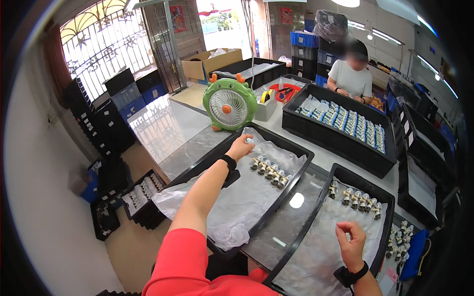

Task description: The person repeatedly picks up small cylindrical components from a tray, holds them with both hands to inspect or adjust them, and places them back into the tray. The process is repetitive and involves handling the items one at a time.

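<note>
My left hand (240,147) reaches over the far end of a black tray (266,215) lined with thin white sheeting. Its fingers are closed on a small figurine (250,141), of which only a pale, shiny end shows. Close by on the sheeting lies a slanting row of similar figurines (270,171) with clear round tops and dark bases. Over a second lined tray (288,256), my right hand (351,242) hovers with curled fingers, and nothing shows between thumb and forefinger. More figurines (356,200) line that tray's far end.
Beyond the left tray stands a green fan (228,104). A large black crate (340,143) holds rows of blue-and-white pieces. Loose figurines (400,241) lie at the right beside a blue container (414,255). A person (351,78) sits across the table. Stacked crates (106,123) stand left.
</note>
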